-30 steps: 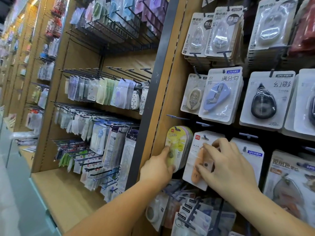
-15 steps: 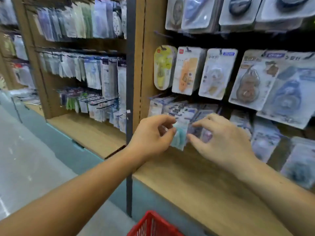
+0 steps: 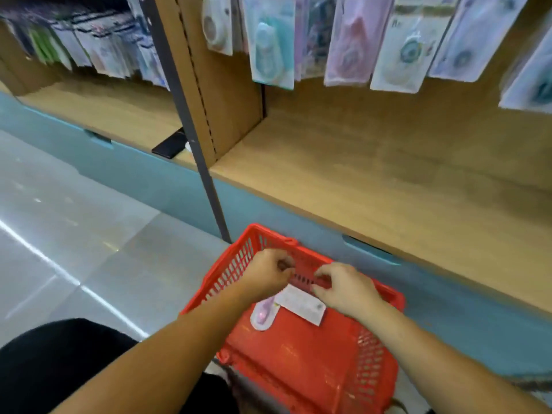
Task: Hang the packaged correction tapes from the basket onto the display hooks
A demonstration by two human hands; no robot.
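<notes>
1. Head view, hands: I am reaching both hands down into the red basket [image 3: 369, 363], which is sitting on the floor [image 3: 74, 234] near me, just in front of the blue base of the display.
2. Head view, grip: my left hand [image 3: 270, 273] is hovering over the far left part of the basket with its fingers curled in. My right hand [image 3: 343, 289] is curling over the far end of the white-backed pack [image 3: 301, 304]. With the blur I cannot tell whether either hand is pinching anything or only touching it.
3. Head view, task things: two packs are showing in the basket. The white-backed pack is lying face down, and a pink correction tape pack [image 3: 263, 315] is lying just left of it and partly under it. Both are lying on the basket bottom and neither is lifted.
4. Head view, done so far: many hung packs [image 3: 271, 46] are dangling in a row at the far top, above the wooden shelf [image 3: 373, 174]. The hooks themselves are out of frame, so I am not counting how many are filled.
5. Head view, what is left: I am judging this as the pick-up step of another round. At least these two packs are waiting to go up, and the basket looks nearly used up, so the task is looking late-stage but not finished.
6. Next need: I am looking at getting a firm pinch on one pack's card top, then raising it to a free hook.
</notes>
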